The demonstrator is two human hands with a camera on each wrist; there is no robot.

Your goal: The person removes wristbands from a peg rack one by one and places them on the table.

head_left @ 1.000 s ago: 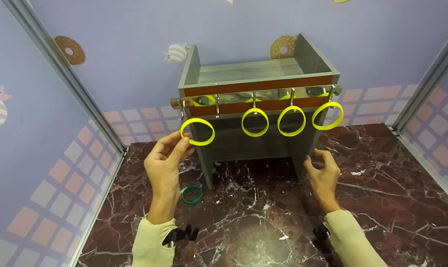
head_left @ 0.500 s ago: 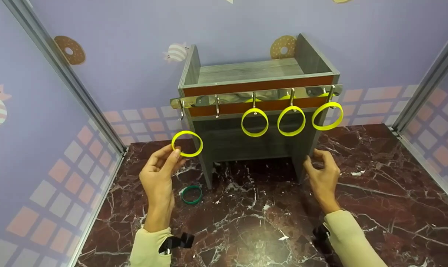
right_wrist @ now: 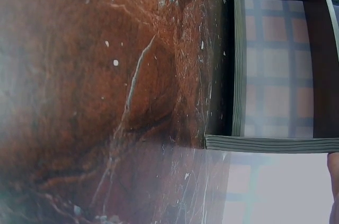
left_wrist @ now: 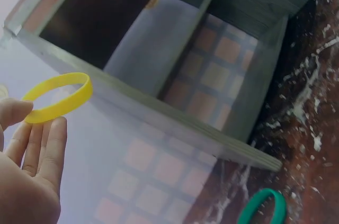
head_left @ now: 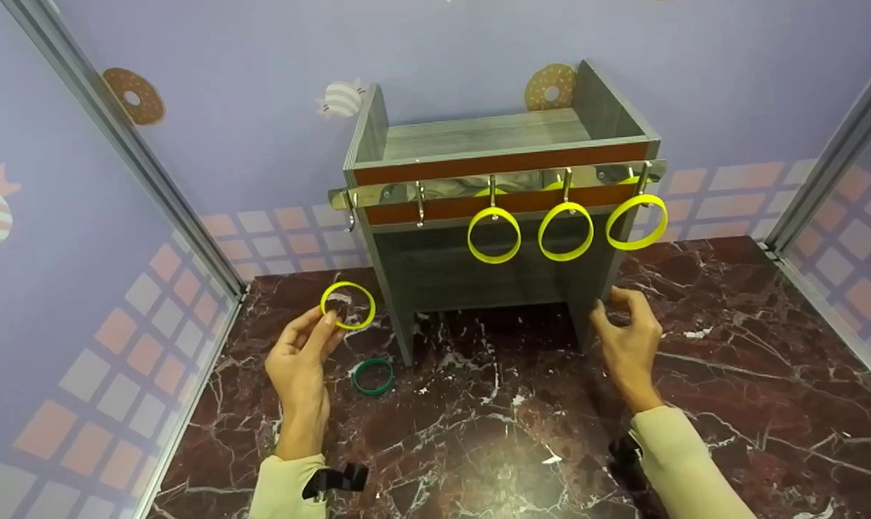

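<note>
My left hand (head_left: pixel 300 364) pinches a yellow silicone wristband (head_left: pixel 348 305) between thumb and fingers, left of a grey wooden shelf (head_left: pixel 388 288). In the left wrist view this yellow wristband (left_wrist: pixel 63 94) is held by its near edge, beside the shelf's side panel. On the shelf's right side panel my right hand (head_left: pixel 630 342) grips the edge with curled thumb and fingers. Only a fingertip (right_wrist: pixel 333 168) shows in the right wrist view. A green wristband (head_left: pixel 372 377) lies on the table below the left hand.
Across the shelf front runs a metal hook rail (head_left: pixel 442 189). Yellow wristbands hang from its three right hooks, such as this middle wristband (head_left: pixel 494 261); the two left hooks hold nothing. Dark red marbled table (head_left: pixel 478 447) lies below; patterned walls (head_left: pixel 226 108) stand behind and beside.
My left hand has moved down and slightly left with the yellow wristband, away from the leftmost hooks. The right hand has kept its place on the shelf.
</note>
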